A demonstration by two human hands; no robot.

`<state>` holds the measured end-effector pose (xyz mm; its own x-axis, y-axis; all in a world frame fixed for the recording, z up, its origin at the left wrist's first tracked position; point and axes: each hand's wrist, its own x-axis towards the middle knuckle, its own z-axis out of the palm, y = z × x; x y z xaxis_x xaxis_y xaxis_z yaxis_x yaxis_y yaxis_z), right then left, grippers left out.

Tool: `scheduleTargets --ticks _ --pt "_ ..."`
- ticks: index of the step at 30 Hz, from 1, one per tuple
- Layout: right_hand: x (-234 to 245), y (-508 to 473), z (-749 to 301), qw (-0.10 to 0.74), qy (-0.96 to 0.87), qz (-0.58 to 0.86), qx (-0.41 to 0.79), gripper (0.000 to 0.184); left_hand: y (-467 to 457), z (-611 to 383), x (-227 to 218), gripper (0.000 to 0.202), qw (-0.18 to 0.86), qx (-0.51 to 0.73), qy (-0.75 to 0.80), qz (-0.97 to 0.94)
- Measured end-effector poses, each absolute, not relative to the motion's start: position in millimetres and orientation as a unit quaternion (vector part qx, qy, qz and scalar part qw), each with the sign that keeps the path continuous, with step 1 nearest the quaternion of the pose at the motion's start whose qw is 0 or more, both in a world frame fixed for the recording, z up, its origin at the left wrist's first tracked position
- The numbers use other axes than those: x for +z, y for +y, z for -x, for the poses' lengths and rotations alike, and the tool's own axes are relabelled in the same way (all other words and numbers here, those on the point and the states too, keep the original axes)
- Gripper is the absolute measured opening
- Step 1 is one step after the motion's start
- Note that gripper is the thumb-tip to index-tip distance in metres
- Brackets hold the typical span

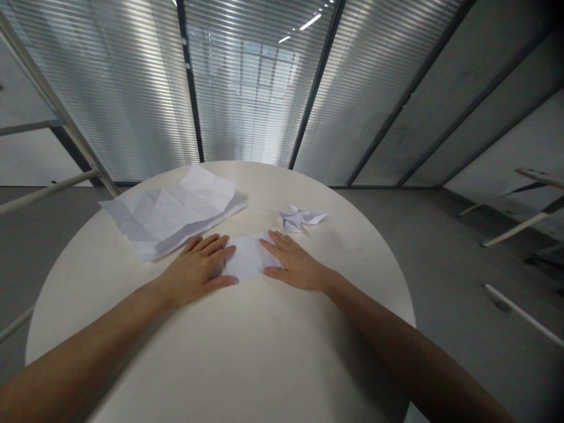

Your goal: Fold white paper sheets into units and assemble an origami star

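Note:
A small folded sheet of white paper [247,257] lies flat on the round white table [247,352]. On its left edge rest the fingertips of my left hand [200,267], thumb and fingers spread. From the other side my right hand [297,261] lies flat over the paper's right part, fingers apart, hiding that edge. Just beyond my right hand sits a folded paper figure [299,218] with pointed ends. Large creased paper sheets [176,208] lie beyond my left hand, apart from the small one.
Glass panels with blinds [251,88] stand behind the table. To the left is a pale metal frame [57,188]. Table legs [515,229] and the edge of another tabletop [541,177] show at the right, above a grey floor [423,235].

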<state>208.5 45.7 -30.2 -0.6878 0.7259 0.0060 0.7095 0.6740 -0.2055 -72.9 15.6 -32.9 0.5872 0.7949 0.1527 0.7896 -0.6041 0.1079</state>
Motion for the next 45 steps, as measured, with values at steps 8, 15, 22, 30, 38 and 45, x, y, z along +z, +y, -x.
scheduleTargets --ticks 8,15,22,30,38,45 --pt "-28.0 47.9 -206.7 0.12 -0.898 0.399 0.138 0.079 16.9 71.8 -33.3 0.079 0.039 0.156 0.457 -0.875" --pt "-27.1 43.3 -200.5 0.184 -0.88 0.435 0.05 0.102 12.4 67.8 -29.4 0.078 0.042 0.224 0.448 -0.864" --pt "-11.9 28.2 -191.2 0.223 -0.88 0.401 -0.125 0.094 0.7 56.8 -18.9 0.059 0.048 0.348 0.35 -0.868" --pt "-1.4 18.5 -188.9 0.302 -0.89 0.302 -0.16 0.05 -10.1 49.9 -23.8 0.058 -0.073 0.426 0.246 -0.868" --pt "-7.2 27.5 -203.5 0.15 -0.967 0.204 -0.016 0.019 -0.3 60.3 -19.5 0.049 0.004 0.292 0.23 -0.928" --pt "0.2 24.7 -211.8 0.073 -0.961 0.252 0.091 0.034 10.5 70.2 -22.0 0.038 0.081 0.121 0.316 -0.938"
